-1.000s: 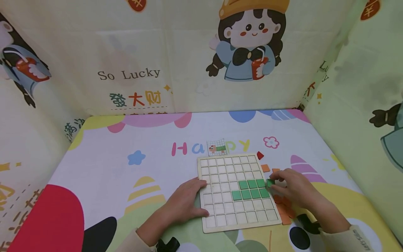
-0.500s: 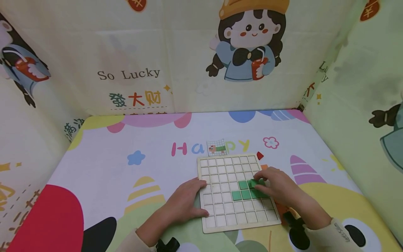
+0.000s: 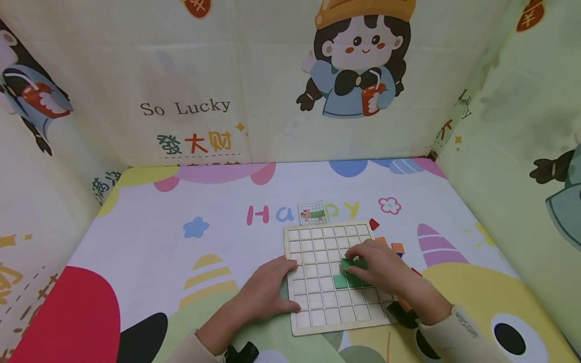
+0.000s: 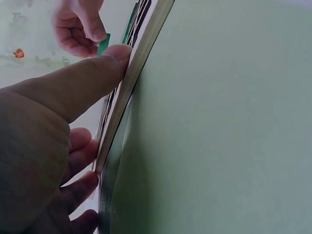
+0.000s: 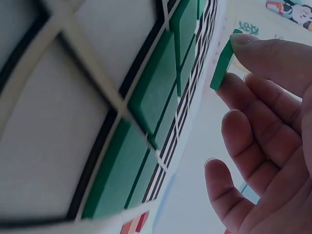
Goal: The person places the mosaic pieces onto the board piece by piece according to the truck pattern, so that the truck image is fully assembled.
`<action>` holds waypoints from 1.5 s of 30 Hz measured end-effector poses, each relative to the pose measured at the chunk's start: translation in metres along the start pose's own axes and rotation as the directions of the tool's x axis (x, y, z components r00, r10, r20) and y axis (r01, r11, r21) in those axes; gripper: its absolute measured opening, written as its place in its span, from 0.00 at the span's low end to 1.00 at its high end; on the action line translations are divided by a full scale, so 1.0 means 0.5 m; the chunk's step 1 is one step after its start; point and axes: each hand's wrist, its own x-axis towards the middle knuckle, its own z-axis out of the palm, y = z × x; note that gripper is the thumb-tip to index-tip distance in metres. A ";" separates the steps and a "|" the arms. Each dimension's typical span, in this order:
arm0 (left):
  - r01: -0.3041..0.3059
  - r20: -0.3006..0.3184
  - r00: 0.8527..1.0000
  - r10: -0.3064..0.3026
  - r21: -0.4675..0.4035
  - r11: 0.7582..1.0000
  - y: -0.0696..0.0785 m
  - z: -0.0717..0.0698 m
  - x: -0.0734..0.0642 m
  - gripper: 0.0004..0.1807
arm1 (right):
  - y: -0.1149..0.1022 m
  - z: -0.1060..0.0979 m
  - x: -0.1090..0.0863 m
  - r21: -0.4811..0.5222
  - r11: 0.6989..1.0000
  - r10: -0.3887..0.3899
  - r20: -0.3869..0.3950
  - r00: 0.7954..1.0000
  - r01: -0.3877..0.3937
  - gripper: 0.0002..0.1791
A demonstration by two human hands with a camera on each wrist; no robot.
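1. Right hand [image 3: 379, 264]: it reaches in from the right over the board [image 3: 323, 301] and pinches 1 green tile [image 5: 224, 61] between thumb and forefinger. The grip is narrow, held to the tile's width; the remaining fingers are bent and hold nothing.

2. Held tile, position: above the right-hand half of the board, by the left end of the far row of green tiles. In the right wrist view it is tilted and apart from the board.

3. Left hand [image 3: 265, 287]: it rests at the board's left edge, thumb on the near part of that edge and forefinger farther along it. The spread between them is wide.

4. Board: a pale square-celled grid lying flat on the tablecloth [image 3: 150, 242]. Green tiles [image 3: 340, 281] sit in cells in 2 adjoining rows; the right hand hides some, so their full count cannot be told.

5. Right of the board: 1 red piece [image 3: 374, 224] near the far right corner; orange tiles [image 3: 398, 248] nearer, some partly hidden by the right hand and forearm.

6. Far side: 1 small picture card [image 3: 312, 213] lies just beyond the board, among printed letters on the tablecloth.

7. Beyond the tablecloth stands a pale printed backdrop [image 3: 268, 75].
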 end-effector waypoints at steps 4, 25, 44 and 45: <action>-0.006 -0.003 1.000 0.006 0.001 1.000 -0.002 0.001 0.000 0.43 | -0.006 0.007 0.008 -0.017 1.000 -0.002 0.011 1.000 0.002 0.11; -0.017 -0.005 1.000 0.017 0.000 1.000 -0.004 -0.001 0.001 0.43 | -0.026 0.029 0.035 -0.085 0.996 -0.034 0.065 0.997 0.040 0.10; -0.014 -0.002 1.000 0.014 -0.003 1.000 -0.003 0.000 0.000 0.43 | -0.030 0.030 0.035 -0.109 0.994 -0.002 0.072 0.997 0.010 0.10; -0.014 -0.002 1.000 0.014 -0.004 1.000 -0.003 0.000 0.000 0.43 | -0.031 0.030 0.035 -0.108 0.994 0.001 0.073 0.997 0.007 0.10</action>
